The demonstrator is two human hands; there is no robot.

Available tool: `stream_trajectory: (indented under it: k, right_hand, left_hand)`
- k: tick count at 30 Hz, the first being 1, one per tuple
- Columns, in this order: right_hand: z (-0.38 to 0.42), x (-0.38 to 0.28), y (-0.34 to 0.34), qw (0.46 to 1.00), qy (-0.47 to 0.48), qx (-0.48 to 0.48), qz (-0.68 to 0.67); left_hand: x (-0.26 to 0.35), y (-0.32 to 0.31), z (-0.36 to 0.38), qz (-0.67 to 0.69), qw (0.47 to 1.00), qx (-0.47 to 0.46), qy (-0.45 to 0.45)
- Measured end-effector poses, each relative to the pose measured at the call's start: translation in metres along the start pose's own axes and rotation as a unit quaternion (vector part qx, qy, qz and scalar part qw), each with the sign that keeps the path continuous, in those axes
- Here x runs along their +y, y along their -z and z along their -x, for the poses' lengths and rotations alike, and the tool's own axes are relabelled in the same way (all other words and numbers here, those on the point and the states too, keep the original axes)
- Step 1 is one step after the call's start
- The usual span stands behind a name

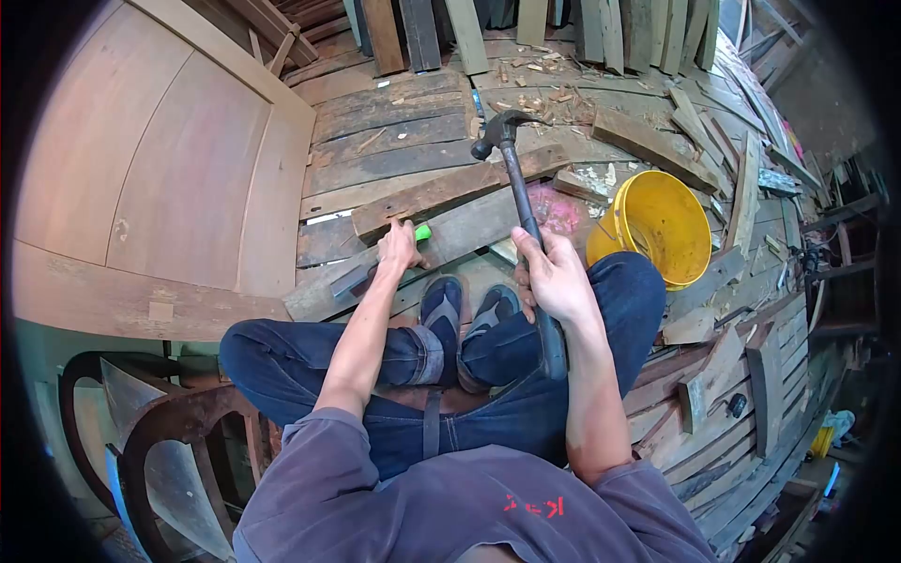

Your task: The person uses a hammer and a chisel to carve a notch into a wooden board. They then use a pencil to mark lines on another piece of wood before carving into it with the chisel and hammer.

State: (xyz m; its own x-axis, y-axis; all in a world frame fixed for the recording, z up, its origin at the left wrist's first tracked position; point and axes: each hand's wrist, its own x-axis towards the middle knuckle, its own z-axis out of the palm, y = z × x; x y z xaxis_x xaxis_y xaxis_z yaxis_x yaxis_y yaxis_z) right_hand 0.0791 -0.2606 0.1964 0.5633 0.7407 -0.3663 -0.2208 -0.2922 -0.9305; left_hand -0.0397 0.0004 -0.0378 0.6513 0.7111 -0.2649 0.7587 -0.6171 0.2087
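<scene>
My right hand (554,272) is wrapped round the shaft of a claw hammer (514,169). The hammer's head points up and away, and its dark grip end hangs over my right thigh. My left hand (401,249) is closed round a green-handled tool (423,232), its fingertips close to a thick brown timber (460,192). A flat grey blade, seemingly of the same tool, shows below that hand over a grey plank (469,228). The fingers hide the middle of the tool. Both pieces of wood lie slanting in front of my feet.
A yellow bucket (662,225) stands tilted by my right knee. At the left leans a large wooden panel (188,169), with a curved chair frame (178,432) below it. Planks (469,38) stand upright at the back. Offcuts and wood chips (554,94) litter the slatted floor.
</scene>
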Motion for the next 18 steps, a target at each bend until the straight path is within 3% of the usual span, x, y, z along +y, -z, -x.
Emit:
stream_trajectory:
  k: [3,4,7,13,18]
  right_hand:
    - [0.000,0.002,0.003,1.000,0.020,-0.002,0.010]
    - [0.001,0.002,0.003,1.000,0.020,0.000,0.012]
    - [0.005,-0.003,0.003,1.000,0.018,0.005,0.013]
    - [0.007,-0.009,0.004,1.000,0.019,0.002,0.000]
    - [0.010,-0.011,0.003,1.000,0.013,0.005,0.008]
  left_hand:
    - [0.001,0.016,0.000,0.006,1.000,0.002,-0.003]
    - [0.003,0.018,0.005,0.010,0.999,0.047,-0.011]
    - [0.007,0.027,0.002,0.038,0.998,-0.001,0.058]
    - [0.004,0.022,0.003,0.069,0.990,0.110,0.056]
    - [0.013,0.033,0.002,0.061,0.993,0.072,0.066]
